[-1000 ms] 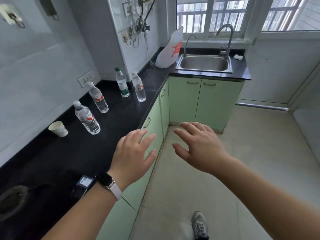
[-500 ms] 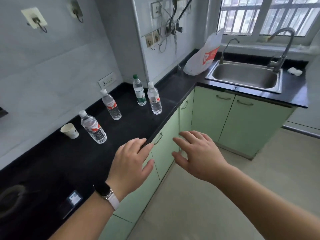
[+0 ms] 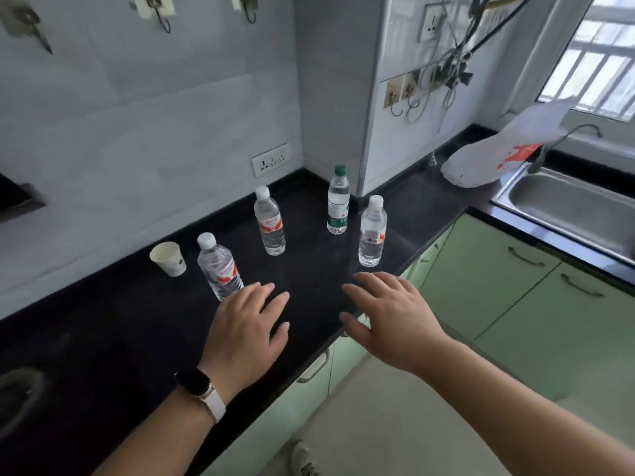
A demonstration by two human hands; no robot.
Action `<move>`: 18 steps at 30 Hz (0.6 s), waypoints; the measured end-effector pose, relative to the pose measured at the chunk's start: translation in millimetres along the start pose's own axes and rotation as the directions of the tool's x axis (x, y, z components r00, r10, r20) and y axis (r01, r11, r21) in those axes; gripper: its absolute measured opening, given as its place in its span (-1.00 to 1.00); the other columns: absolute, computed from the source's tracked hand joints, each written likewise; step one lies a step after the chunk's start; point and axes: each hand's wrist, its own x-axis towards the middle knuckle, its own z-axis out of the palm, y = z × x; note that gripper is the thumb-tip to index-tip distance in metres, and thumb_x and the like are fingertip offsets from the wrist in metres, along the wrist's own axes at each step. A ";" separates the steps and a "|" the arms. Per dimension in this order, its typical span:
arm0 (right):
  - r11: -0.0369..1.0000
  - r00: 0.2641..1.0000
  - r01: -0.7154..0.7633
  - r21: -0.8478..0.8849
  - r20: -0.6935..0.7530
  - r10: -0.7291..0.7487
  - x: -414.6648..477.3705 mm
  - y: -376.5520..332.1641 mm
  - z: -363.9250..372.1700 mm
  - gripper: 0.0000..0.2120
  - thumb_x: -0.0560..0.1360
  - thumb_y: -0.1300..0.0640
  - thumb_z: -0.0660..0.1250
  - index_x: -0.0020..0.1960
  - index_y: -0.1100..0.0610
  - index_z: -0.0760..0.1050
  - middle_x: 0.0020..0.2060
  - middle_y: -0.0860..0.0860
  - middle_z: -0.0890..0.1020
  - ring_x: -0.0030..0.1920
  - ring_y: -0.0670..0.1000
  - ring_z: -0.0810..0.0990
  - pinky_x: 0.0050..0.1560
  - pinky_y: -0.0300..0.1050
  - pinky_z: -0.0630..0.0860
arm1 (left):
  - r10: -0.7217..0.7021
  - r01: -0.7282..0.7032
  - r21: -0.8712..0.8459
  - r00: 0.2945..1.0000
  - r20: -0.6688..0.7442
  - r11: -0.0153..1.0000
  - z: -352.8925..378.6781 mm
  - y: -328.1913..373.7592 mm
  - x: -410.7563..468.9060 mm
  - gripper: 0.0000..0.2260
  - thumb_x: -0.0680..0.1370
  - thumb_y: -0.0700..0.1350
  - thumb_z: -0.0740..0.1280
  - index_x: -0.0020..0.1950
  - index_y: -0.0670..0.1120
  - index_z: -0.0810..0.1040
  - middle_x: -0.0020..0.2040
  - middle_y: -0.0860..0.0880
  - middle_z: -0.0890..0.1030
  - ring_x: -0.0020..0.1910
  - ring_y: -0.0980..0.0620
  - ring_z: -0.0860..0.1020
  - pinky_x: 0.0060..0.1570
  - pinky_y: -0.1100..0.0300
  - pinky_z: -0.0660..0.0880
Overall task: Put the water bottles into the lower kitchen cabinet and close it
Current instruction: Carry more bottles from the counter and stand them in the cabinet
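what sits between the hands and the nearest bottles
Nothing visible: only bare counter separates the left hand from the front-left bottle and the right hand from the front-right bottle. The paper cup stands aside.

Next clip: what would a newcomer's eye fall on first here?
Two bare hands, the left hand and right hand, are spread open over the black counter. Beyond them stand four upright water bottles, the green-capped bottle farthest back, with a paper cup at their left.

Four water bottles: three white-capped [image 3: 220, 266] [image 3: 270, 223] [image 3: 372, 233], one green-capped [image 3: 338, 202]. One paper cup [image 3: 168, 259]. One plastic bag [image 3: 498, 156]. One sink [image 3: 567, 204]. One wristwatch [image 3: 196, 384]. Two hands: left hand [image 3: 245, 333], right hand [image 3: 395, 321].
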 end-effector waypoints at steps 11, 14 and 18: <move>0.994 0.999 0.040 0.103 0.022 -0.043 137.2 -12.4 56.3 -0.51 0.49 -0.23 0.15 0.21 0.04 0.58 0.14 0.00 0.62 0.11 0.14 0.61 0.07 0.07 0.54 | -0.313 0.315 -0.010 0.939 -0.139 0.949 25.9 -103.8 33.8 -0.60 0.53 0.03 0.21 0.23 -0.15 0.62 0.18 -0.15 0.60 0.15 -0.19 0.55 -0.05 -0.10 0.56; 0.988 0.997 0.045 0.145 0.060 -0.054 170.3 -9.1 75.3 -0.49 0.50 -0.24 0.15 0.26 0.06 0.55 0.17 -0.01 0.60 0.15 0.15 0.58 0.09 0.09 0.51 | -0.438 0.443 0.003 0.888 -0.142 0.897 37.5 -119.0 32.5 -0.57 0.52 0.07 0.22 0.22 -0.15 0.63 0.21 -0.17 0.60 0.16 -0.21 0.56 -0.04 -0.11 0.56; 0.965 0.986 -0.004 0.261 0.164 -0.041 212.0 -5.2 100.7 -0.50 0.54 -0.19 0.25 0.38 0.05 0.43 0.30 -0.01 0.52 0.29 0.13 0.48 0.23 0.09 0.44 | -0.606 0.605 -0.044 0.791 -0.079 0.795 54.4 -125.6 37.1 -0.57 0.52 0.08 0.31 0.26 -0.17 0.59 0.23 -0.18 0.61 0.19 -0.22 0.58 0.00 -0.10 0.57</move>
